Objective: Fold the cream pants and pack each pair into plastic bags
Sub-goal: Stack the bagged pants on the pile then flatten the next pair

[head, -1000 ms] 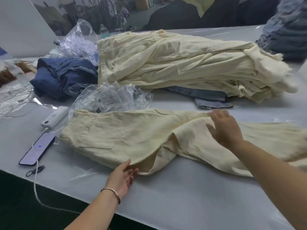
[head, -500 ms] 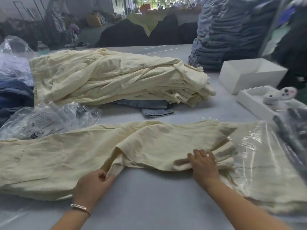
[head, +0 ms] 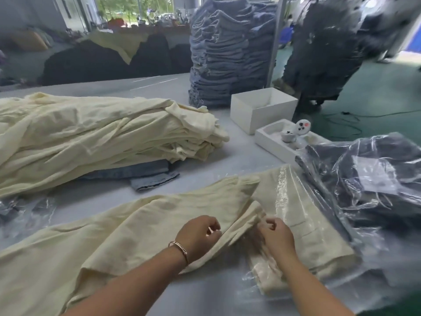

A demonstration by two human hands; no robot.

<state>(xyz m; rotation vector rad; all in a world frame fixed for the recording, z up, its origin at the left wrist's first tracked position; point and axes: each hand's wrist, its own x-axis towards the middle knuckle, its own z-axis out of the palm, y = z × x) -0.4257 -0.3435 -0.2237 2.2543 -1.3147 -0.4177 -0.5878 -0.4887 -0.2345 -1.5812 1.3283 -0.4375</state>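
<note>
Cream pants point(head: 127, 226) — hems pinched by both hands; labels unreadable.

Left hand point(head: 197, 233): knuckles up, fingers curled, pinching a fold of cloth.
Right hand point(head: 276, 236): just beside the left, fingers curled, gripping cloth.
Forearms: both bare, reaching forward and converging.
Left wrist: wears a bracelet point(head: 180, 248).

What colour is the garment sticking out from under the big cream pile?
Light blue denim, poking out beneath the cream pile; seen in the head view.
</note>
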